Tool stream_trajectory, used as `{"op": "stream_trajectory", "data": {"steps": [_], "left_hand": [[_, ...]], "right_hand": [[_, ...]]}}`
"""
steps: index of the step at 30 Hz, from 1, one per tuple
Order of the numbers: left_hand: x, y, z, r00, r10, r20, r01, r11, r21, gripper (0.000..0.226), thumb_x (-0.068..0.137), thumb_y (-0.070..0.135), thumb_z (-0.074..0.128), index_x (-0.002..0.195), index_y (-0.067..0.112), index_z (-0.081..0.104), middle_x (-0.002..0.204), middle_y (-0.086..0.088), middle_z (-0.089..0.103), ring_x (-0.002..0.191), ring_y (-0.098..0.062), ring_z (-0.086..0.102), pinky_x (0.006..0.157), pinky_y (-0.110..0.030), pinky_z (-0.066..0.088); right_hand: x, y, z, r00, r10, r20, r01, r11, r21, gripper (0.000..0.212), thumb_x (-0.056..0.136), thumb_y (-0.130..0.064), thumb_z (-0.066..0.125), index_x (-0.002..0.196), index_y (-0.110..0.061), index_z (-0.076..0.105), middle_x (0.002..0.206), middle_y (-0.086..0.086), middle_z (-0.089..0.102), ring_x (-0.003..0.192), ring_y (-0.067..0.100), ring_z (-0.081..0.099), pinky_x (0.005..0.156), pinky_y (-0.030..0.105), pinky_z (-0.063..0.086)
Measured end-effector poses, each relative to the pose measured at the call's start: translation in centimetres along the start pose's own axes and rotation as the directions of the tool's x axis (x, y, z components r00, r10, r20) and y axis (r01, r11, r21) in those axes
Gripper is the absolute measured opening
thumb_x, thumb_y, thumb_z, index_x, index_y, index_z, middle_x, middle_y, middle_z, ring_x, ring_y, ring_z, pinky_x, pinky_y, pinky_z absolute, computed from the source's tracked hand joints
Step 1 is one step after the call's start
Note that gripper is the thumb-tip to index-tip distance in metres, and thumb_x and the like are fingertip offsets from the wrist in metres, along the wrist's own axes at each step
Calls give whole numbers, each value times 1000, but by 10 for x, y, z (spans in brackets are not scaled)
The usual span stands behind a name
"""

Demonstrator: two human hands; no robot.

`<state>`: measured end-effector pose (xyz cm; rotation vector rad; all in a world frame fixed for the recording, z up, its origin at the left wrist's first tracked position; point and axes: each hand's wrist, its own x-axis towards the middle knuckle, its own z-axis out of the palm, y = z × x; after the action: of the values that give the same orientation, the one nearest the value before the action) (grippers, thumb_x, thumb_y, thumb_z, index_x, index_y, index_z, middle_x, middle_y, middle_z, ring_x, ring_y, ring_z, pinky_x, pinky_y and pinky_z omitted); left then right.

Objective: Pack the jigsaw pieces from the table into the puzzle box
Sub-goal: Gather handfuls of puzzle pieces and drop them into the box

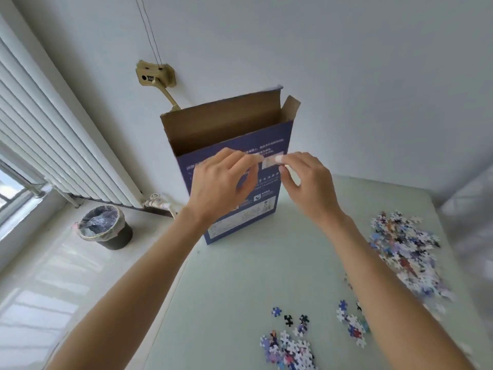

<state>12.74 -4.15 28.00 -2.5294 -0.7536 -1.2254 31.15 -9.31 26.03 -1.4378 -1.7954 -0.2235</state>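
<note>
A: Status? Both hands at frame centre, left hand (218, 180) and right hand (306, 177) pinching a small pale piece (269, 162) between them, just below the open puzzle box (240, 166) mouth.

B: Lift over the rim, release inside. Main pile (408, 252) sits at the right edge of the table (240, 276).

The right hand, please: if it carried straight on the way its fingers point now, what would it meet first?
The right hand points left, toward the left hand. It would most likely meet those fingertips first, across the pale strip pinched between both hands in front of the puzzle box. Depth is hard to judge.
</note>
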Motion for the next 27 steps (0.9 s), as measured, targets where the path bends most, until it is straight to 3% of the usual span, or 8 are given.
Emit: {"op": "stream_trajectory", "data": {"steps": [3,6,8,11,16,18,24,27], "left_hand": [[-38,50,26,997,-31,69,47,969,-244,18,90,17,54,96,15,70,84,4,71,74,-13,64,55,-24,51],[-88,98,60,937,-144,318,251,911,-326,20,87,18,57,104,18,67,92,7,70,87,-13,63,68,-25,52],[-126,122,85,797,-191,572,391,886,-249,31,87,25,58,118,23,59,107,6,66,107,-17,54,87,-32,49],[-187,162,121,470,-267,841,524,851,-23,48,89,38,54,135,28,43,137,2,48,132,-21,31,108,-38,28],[-273,199,128,200,-432,879,544,795,267,66,89,57,43,146,33,19,157,0,7,144,-22,-1,115,-48,-2],[-296,218,125,195,-478,856,557,773,304,69,88,63,37,147,34,16,157,1,1,144,-20,-7,114,-48,-5],[-311,266,141,336,-478,811,575,787,226,71,85,64,19,147,30,19,157,1,7,144,-18,-4,117,-40,-3],[-302,291,160,378,-431,819,530,826,190,64,90,60,19,147,32,15,157,2,7,144,-15,-5,117,-36,-4]], "right_hand": [[-91,18,-17,982,186,33,-184,981,-59,16,88,-14,56,99,-11,68,94,1,71,83,20,64,72,28,51],[-189,37,-39,882,429,194,-408,902,-141,18,87,-11,58,103,-11,67,97,1,70,87,21,64,75,28,51],[-245,49,-53,765,579,281,-552,815,-176,23,87,-9,58,109,-10,65,103,3,68,93,19,61,80,22,43],[-327,69,-77,590,740,322,-713,665,-222,27,89,-12,57,115,-7,61,110,7,64,101,21,57,83,21,37],[-423,98,-107,393,885,252,-836,457,-302,46,89,-28,56,126,-2,51,130,15,52,123,33,44,105,39,32],[-456,112,-118,355,905,235,-834,420,-358,56,87,-39,50,129,-2,48,137,16,47,129,35,39,108,46,30],[-508,126,-139,350,930,111,-798,359,-484,58,87,-44,38,132,-9,45,147,16,34,136,37,26,109,53,15],[-522,122,-137,215,977,-14,-878,187,-441,64,89,-49,30,138,-10,39,150,16,28,139,35,21,111,54,13]]}}
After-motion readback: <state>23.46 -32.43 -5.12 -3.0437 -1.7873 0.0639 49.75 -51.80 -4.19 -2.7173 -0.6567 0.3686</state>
